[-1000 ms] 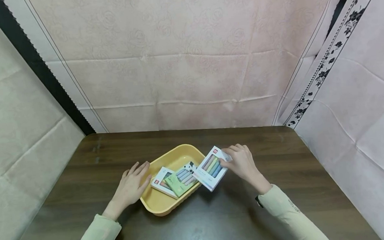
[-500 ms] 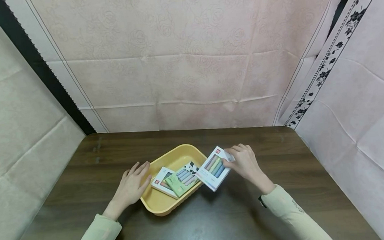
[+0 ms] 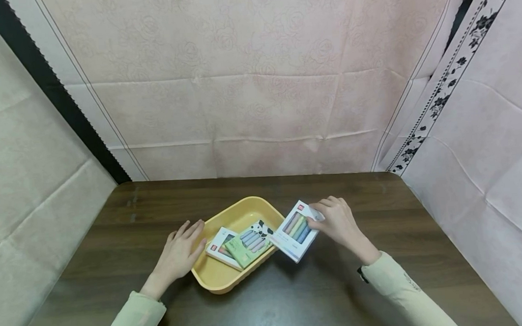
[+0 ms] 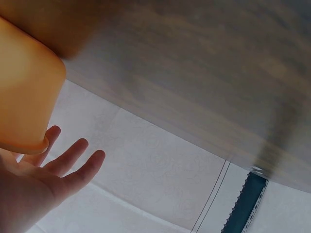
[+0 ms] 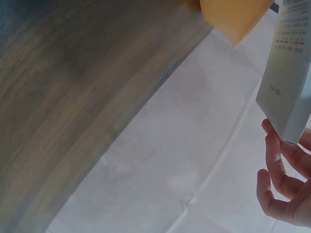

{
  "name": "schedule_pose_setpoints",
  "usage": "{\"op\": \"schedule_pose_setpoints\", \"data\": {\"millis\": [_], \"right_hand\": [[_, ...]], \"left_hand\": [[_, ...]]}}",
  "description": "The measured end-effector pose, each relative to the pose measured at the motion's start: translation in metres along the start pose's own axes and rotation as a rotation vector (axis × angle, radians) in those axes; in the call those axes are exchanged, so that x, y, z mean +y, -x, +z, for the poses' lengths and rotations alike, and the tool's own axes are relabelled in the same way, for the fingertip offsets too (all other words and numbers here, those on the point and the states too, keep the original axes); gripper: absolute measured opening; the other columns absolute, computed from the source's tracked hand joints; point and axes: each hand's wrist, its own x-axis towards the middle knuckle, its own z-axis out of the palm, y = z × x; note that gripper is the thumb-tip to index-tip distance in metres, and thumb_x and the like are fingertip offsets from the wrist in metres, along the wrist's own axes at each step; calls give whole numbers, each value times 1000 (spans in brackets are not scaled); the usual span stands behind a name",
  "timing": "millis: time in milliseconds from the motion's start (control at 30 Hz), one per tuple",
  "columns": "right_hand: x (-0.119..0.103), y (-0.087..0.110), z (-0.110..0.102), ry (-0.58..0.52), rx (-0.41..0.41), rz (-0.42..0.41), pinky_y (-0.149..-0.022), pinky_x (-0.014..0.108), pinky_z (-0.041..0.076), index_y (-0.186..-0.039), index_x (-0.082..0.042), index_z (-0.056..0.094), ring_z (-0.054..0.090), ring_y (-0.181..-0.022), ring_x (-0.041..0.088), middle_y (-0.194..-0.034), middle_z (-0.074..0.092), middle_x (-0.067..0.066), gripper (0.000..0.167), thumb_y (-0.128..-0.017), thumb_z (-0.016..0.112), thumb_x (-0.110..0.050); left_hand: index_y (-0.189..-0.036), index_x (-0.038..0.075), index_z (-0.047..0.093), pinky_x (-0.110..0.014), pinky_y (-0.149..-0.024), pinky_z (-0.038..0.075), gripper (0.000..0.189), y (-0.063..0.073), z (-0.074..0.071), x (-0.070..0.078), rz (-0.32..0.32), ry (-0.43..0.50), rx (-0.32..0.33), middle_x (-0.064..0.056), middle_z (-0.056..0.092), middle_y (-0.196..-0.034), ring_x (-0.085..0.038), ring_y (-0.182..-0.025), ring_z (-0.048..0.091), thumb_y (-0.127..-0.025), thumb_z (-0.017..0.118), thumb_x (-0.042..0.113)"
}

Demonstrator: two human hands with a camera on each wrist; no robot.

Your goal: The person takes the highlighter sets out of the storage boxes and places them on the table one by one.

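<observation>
Three slim boxes show in the head view, two inside a yellow tray (image 3: 214,278) and one raised in the right hand (image 3: 338,221). The lifted one, a white box (image 3: 296,231) with coloured sticks behind its window, is pinched by that hand's grip near its upper right edge, with the thumb on the front face and the fingers going behind. It is tilted above the desk (image 3: 295,304) at the tray's right end, its lower left corner just beside the rim; whether the two touch, I cannot tell. The right wrist view shows small print on the back of this box and a corner of the tray apart from it. The left hand (image 3: 179,253) grasps nothing: its grip is loose, fingers fairly straight and spread at the tray's left end, the thumb crossing over the rim. In the tray, a green box (image 3: 249,245) with a black-and-white spotted picture and bluish sticks overlaps a second white box (image 3: 216,246), covering its right part. Both forearms wear pale green sleeves (image 3: 134,320), and a dark band (image 3: 361,274) shows at the right cuff. Behind the desk hangs pale pinkish cloth (image 3: 240,110), with a black strip (image 3: 53,90) on the left and a floral border (image 3: 443,89) on the right.
</observation>
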Motion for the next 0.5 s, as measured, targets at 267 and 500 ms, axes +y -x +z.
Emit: {"op": "schedule_pose_setpoints", "data": {"millis": [267,500], "right_hand": [[3,0,-5,-5,11,-23,-57,30,38,-83,-5,71,54,-65,17,-72,68,4,28,-63,74,-24],[8,4,-7,-10,24,-35,-57,30,39,-83,-5,71,54,-65,17,-72,68,4,29,-62,75,-24]], "left_hand": [[-134,11,41,-62,-93,30,50,0,0,0,4,-1,8,-10,43,-138,-36,-128,34,-92,43,37],[-135,11,40,-62,-93,29,50,0,0,0,6,-2,3,-10,42,-138,-36,-128,33,-92,41,38]]}}
